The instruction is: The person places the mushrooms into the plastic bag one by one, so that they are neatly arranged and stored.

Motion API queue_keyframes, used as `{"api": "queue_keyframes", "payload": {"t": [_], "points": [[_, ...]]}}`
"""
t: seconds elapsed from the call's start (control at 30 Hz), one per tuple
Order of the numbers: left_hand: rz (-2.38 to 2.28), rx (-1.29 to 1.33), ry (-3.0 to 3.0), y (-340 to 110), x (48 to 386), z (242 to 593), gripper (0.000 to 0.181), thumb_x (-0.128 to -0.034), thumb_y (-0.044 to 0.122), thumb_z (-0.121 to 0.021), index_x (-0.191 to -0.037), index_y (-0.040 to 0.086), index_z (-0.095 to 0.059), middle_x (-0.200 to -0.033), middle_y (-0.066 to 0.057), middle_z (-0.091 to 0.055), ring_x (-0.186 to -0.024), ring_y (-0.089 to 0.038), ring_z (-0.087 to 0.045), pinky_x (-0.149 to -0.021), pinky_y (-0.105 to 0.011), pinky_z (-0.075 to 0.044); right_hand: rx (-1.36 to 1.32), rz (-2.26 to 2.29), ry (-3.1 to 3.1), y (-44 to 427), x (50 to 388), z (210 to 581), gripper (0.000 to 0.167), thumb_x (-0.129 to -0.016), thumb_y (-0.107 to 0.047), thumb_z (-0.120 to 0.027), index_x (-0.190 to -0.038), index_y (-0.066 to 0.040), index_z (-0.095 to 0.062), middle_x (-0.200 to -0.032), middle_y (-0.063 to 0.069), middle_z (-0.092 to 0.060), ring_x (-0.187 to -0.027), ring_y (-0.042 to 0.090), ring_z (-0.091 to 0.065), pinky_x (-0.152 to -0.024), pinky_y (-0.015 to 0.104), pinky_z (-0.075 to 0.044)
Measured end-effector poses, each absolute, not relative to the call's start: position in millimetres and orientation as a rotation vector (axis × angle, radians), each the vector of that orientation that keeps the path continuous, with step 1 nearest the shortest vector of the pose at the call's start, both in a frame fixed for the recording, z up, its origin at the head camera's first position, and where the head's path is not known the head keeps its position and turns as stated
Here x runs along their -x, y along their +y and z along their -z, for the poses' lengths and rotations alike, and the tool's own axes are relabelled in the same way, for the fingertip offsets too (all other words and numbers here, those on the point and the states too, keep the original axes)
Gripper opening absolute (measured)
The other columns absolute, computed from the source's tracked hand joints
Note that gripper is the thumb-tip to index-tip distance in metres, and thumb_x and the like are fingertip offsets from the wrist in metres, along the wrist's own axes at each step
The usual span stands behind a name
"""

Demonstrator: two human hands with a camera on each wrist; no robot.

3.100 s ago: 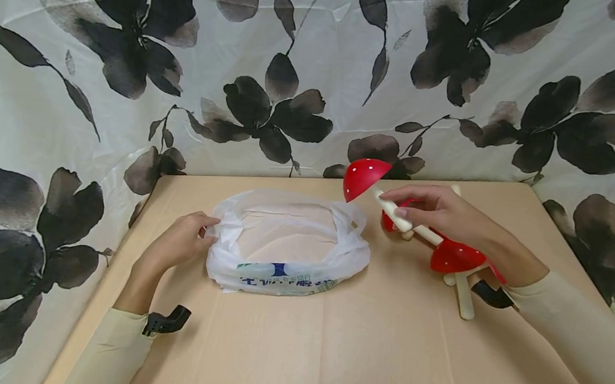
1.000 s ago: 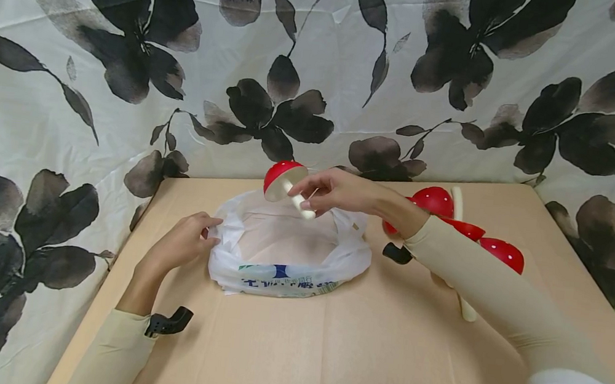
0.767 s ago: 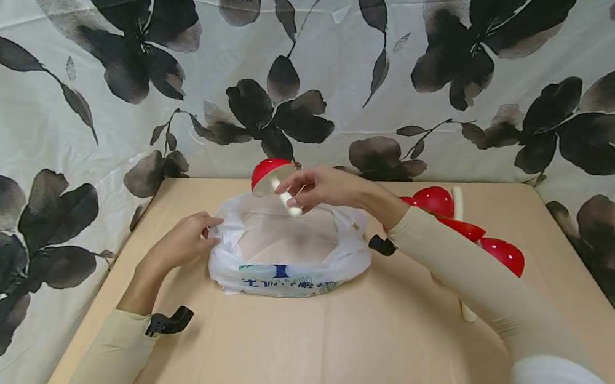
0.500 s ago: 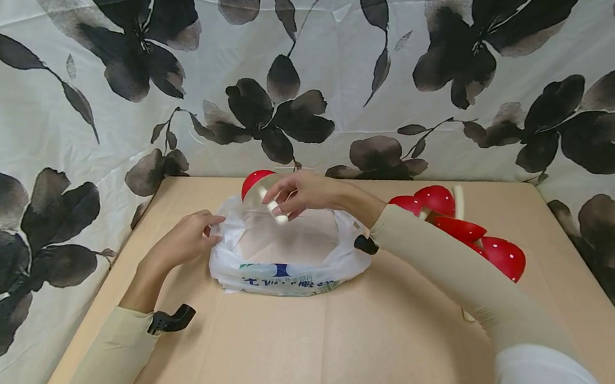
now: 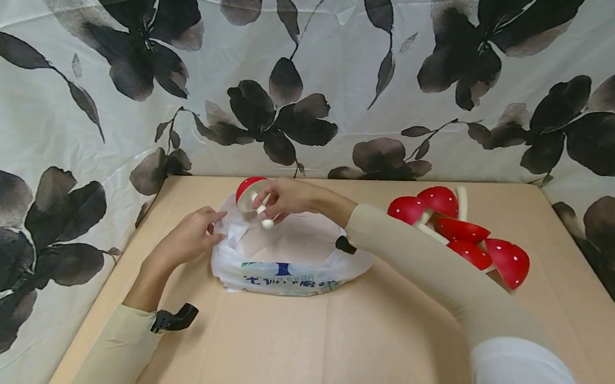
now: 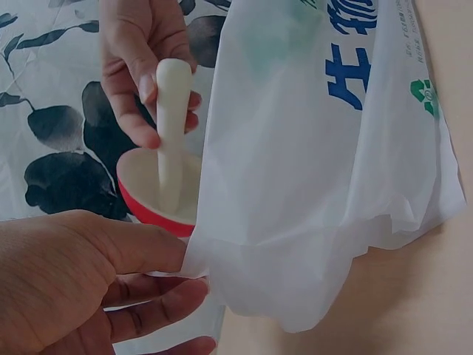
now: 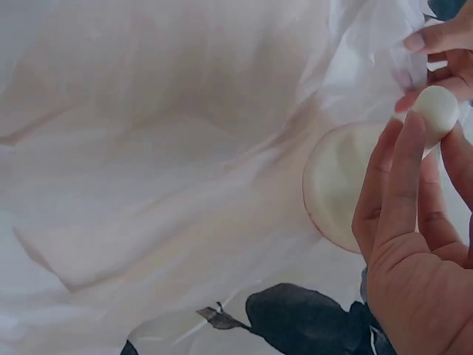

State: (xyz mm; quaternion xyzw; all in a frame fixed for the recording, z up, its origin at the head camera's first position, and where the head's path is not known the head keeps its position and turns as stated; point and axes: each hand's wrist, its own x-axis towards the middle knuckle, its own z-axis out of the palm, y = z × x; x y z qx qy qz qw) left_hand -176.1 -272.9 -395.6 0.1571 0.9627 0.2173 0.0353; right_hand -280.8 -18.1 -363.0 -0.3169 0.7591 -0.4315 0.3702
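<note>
In the head view, my right hand (image 5: 290, 196) holds a toy mushroom by its pale stem, over the far left rim of a white plastic bag (image 5: 257, 278). The mushroom (image 5: 247, 197) has a red cap with a cream underside, tilted toward me. My left hand (image 5: 190, 234) is at the bag's left edge; in the left wrist view its thumb and fingers (image 6: 151, 248) pinch the plastic. The right wrist view shows fingers around the stem (image 7: 436, 111), with the cap (image 7: 336, 188) close to the bag's plastic. The bag's mouth gapes upward.
Several more red-capped toy mushrooms (image 5: 508, 261) lie in a cluster on the right of the tan table (image 5: 319, 354), partly behind my right sleeve. A floral cloth (image 5: 369, 124) hangs behind the table.
My right hand has carried the mushroom left from the cluster on the right and lowered it to the bag's far left rim. My left hand has kept its hold on the bag.
</note>
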Motion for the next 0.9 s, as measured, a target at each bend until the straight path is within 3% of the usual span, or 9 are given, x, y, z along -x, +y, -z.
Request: {"api": "queue_keyframes", "payload": {"t": [0.3, 0.73, 0.9], "points": [[-0.704, -0.448, 2.938, -272.3, 176.7, 397.3, 0.053, -0.0881, -0.001, -0.072, -0.136, -0.015, -0.054, -0.098, -0.018, -0.058, -0.081, -0.024, -0.056, -0.066, -0.029, -0.047, 0.821, 1.037, 1.985, -31.9, 272.7, 376.6, 0.039, -0.095, -0.009, -0.070, -0.132, -0.001, -0.062, -0.114, 0.022, -0.062, -0.092, 0.024, -0.065, -0.083, 0.031, -0.059], [-0.703, -0.449, 2.947, -273.9, 177.9, 396.1, 0.055, -0.0886, 0.001, -0.073, -0.138, -0.013, -0.054, -0.099, -0.016, -0.059, -0.082, -0.024, -0.055, -0.068, -0.030, -0.047, 0.968, 0.831, 1.879, -31.7, 266.0, 384.7, 0.051, -0.098, -0.010, -0.065, -0.147, -0.003, -0.053, -0.117, 0.011, -0.063, -0.100, 0.020, -0.061, -0.091, 0.026, -0.055], [-0.705, -0.444, 2.945, -273.8, 177.8, 395.2, 0.054, -0.0883, 0.001, -0.073, -0.137, -0.013, -0.055, -0.099, -0.017, -0.059, -0.082, -0.023, -0.055, -0.067, -0.028, -0.047, 0.924, 0.819, 1.874, -34.0, 266.9, 385.2, 0.048, -0.099, -0.011, -0.063, -0.146, -0.006, -0.054, -0.129, 0.009, -0.061, -0.113, 0.020, -0.056, -0.092, 0.025, -0.054]]}}
